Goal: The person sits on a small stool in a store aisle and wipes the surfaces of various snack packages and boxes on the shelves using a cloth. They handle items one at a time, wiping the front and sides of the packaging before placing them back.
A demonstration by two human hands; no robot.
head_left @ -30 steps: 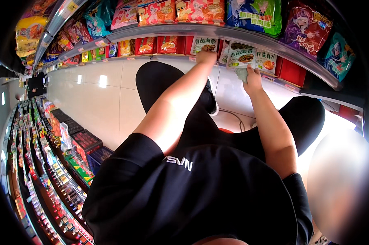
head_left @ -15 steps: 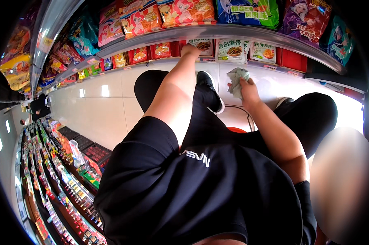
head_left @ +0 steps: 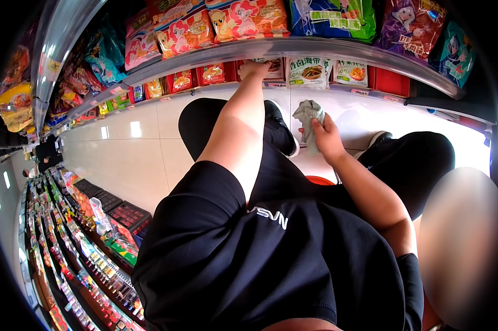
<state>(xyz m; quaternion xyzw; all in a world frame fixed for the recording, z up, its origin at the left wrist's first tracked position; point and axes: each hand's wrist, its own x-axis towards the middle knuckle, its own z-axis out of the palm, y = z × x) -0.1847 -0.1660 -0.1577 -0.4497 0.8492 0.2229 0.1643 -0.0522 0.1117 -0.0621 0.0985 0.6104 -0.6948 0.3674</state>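
My left hand (head_left: 253,70) reaches into the low shelf, its fingers curled over a white snack packet (head_left: 275,70). The hand and the shelf edge above cover much of that packet. Just right of it stands another white packet (head_left: 307,73) with a picture of dark food in a bowl. In front of the shelf, above the floor, my right hand (head_left: 327,135) grips a crumpled grey-green cloth (head_left: 311,117). Cloth bunches out above the thumb and hangs below the fingers.
An upper shelf edge (head_left: 227,54) curves over the low row, with large snack bags (head_left: 249,19) on it. Red boxes (head_left: 210,74) of packets line the lower shelf. A shoe (head_left: 279,124) and my bent knees are close by. Behind left stand dark crates (head_left: 129,214) and stocked shelves.
My left hand has moved slightly over the white packet, which is now more covered. My right hand has shifted left and down a little with the cloth, which hangs longer.
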